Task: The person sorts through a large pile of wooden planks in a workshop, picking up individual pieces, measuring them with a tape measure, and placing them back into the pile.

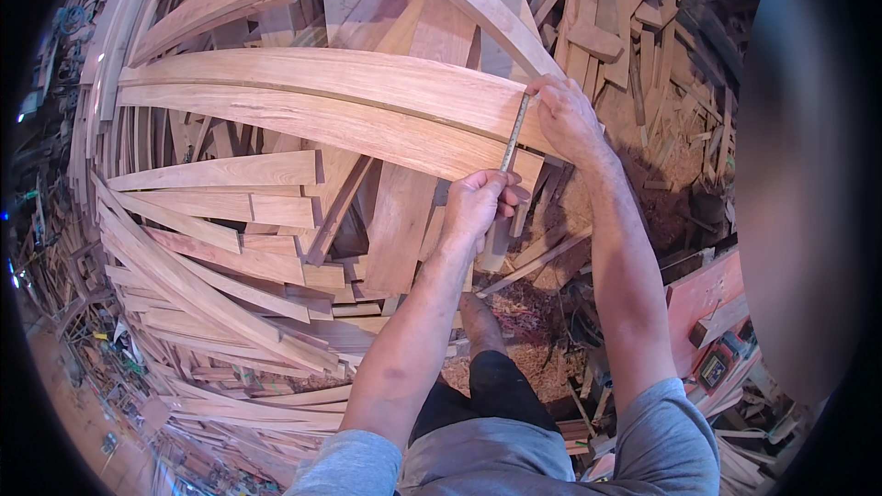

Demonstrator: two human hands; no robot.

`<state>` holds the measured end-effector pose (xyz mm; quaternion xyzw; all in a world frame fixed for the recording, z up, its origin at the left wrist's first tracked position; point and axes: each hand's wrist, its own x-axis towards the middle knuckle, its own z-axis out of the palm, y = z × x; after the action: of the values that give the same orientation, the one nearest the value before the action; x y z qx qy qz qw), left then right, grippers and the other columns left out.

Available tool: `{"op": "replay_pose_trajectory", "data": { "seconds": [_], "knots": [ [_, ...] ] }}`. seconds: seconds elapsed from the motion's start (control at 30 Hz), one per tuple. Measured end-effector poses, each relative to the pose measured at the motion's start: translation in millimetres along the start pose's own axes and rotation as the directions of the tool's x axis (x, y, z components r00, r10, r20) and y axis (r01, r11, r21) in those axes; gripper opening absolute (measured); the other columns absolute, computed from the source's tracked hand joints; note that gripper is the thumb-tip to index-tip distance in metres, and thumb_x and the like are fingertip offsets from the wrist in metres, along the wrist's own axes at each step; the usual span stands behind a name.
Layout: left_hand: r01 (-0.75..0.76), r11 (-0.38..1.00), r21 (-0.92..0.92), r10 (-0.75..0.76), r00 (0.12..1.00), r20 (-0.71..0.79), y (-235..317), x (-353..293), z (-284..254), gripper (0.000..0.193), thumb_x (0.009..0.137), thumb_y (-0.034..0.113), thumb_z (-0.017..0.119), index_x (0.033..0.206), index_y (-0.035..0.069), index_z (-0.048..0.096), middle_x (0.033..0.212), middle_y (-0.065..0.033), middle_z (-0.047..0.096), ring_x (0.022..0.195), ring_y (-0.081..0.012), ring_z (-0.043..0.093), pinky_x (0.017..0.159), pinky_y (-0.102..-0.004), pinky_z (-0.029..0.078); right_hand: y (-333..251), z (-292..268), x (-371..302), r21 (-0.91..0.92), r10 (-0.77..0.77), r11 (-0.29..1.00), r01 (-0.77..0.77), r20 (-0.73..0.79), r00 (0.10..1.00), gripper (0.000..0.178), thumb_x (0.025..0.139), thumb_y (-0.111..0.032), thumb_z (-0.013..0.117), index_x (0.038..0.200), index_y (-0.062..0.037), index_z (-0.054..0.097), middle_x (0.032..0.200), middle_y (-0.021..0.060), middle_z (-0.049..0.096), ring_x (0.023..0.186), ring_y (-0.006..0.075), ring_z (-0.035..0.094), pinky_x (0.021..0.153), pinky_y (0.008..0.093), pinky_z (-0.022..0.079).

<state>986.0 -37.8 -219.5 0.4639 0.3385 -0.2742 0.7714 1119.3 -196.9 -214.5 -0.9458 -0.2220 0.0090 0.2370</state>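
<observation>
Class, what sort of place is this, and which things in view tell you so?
Most likely a woodworking shop: heaped cut boards, what looks like sawdust on the ground, and a measuring tape stretched across long planks.

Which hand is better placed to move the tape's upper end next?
Probably the right hand: it is at that end of the tape; the left hand grips it lower down.

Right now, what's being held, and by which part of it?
A measuring tape: the left hand grips the near end of its visible stretch; the right hand is at the far end, gripping or pressing, unclear which.
</observation>
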Motion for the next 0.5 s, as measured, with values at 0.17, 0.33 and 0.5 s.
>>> {"op": "replay_pose_trajectory", "data": {
  "seconds": [0.17, 0.33, 0.5],
  "knots": [
    [-0.334, 0.943, 0.009, 0.330, 0.928, -0.172, -2, -21, 15, 0.013, 0.097, 0.019, 0.058, 0.098, 0.009, 0.067, 0.077, 0.0011, 0.063, 0.069, -0.0075, 0.056, 0.062, -0.0233, 0.045, -8, 11, -38, 0.255, 0.410, 0.908, -0.332, -0.392, 0.824, 0.016, 0.089, -0.006, 0.050, 0.097, -0.0034, 0.063, 0.096, 0.0152, 0.065, 0.095, 0.0328, 0.060, 0.082, 0.0434, 0.049],
    [-0.759, 0.556, 0.337, 0.550, 0.641, 0.536, -8, -126, 93, 0.011, 0.090, 0.013, 0.065, 0.091, 0.003, 0.069, 0.080, -0.0017, 0.063, 0.073, -0.0118, 0.057, 0.069, -0.0294, 0.046, -77, 15, -159, 0.672, 0.565, 0.740, -0.042, -0.586, 0.581, 0.037, 0.104, -0.031, 0.037, 0.110, 0.0015, 0.055, 0.098, 0.0129, 0.057, 0.098, 0.0217, 0.053, 0.089, 0.0301, 0.041],
    [-0.917, 0.303, 0.261, 0.379, 0.367, 0.849, -66, -187, 159, 0.012, 0.080, 0.018, 0.061, 0.085, 0.009, 0.066, 0.080, -0.0091, 0.061, 0.075, -0.0272, 0.063, 0.063, -0.0412, 0.052, -166, 47, -215, 0.626, 0.628, 0.707, -0.329, -0.341, 0.699, 0.012, 0.091, 0.003, 0.056, 0.102, 0.0002, 0.060, 0.098, 0.0097, 0.060, 0.091, 0.0192, 0.059, 0.082, 0.0309, 0.048]
  ]
}}
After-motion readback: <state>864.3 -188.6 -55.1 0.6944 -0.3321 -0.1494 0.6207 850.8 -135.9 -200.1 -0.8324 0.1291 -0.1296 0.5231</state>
